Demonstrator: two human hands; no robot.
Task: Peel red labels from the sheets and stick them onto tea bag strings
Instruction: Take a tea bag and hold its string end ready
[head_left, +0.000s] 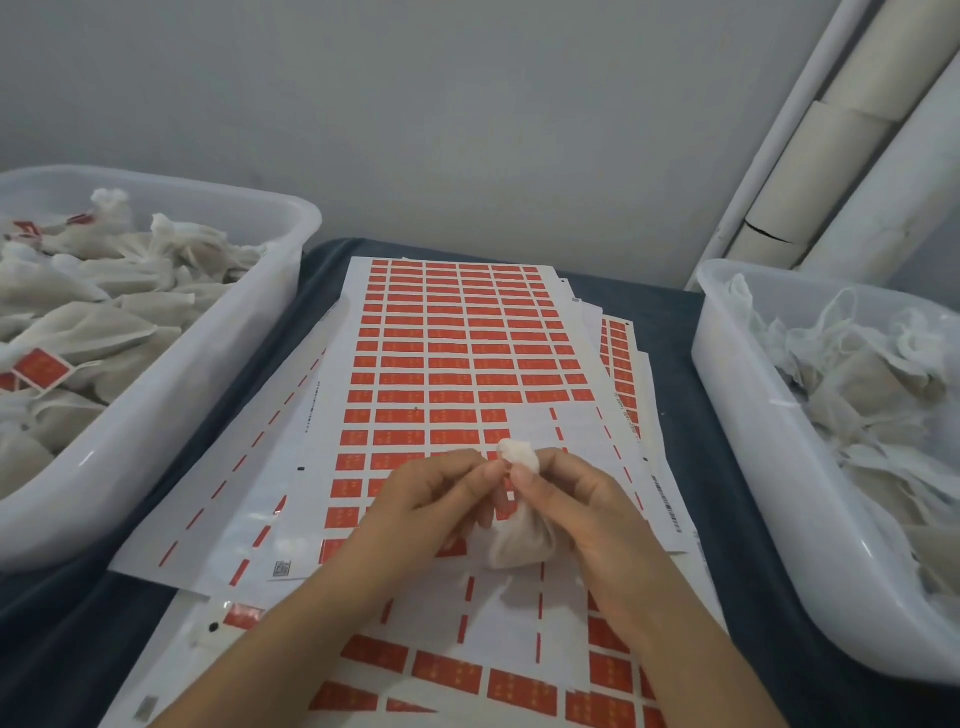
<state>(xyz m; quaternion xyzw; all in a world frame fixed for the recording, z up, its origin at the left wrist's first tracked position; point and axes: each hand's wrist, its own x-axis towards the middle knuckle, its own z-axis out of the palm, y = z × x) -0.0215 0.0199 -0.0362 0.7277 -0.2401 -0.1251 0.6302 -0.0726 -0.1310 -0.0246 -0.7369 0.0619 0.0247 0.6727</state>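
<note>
A white mesh tea bag (522, 540) hangs between both hands above the top label sheet (457, 353), its gathered top (517, 452) poking up over my fingers. My right hand (571, 509) grips the bag's neck. My left hand (426, 499) pinches near the same neck with thumb and fingertips; a red label (505, 506) shows just under them, between the hands. I cannot make out the string. The sheet carries rows of red labels, with bare gaps at its lower right. Another sheet (498, 675) lies nearer to me.
A white plastic bin (171, 395) on the left holds tea bags, some with red labels attached. A second white bin (753, 467) on the right holds unlabelled bags with loose strings. More sheets are stacked underneath on a dark blue cloth (62, 623). Cardboard tubes (831, 135) lean at the back right.
</note>
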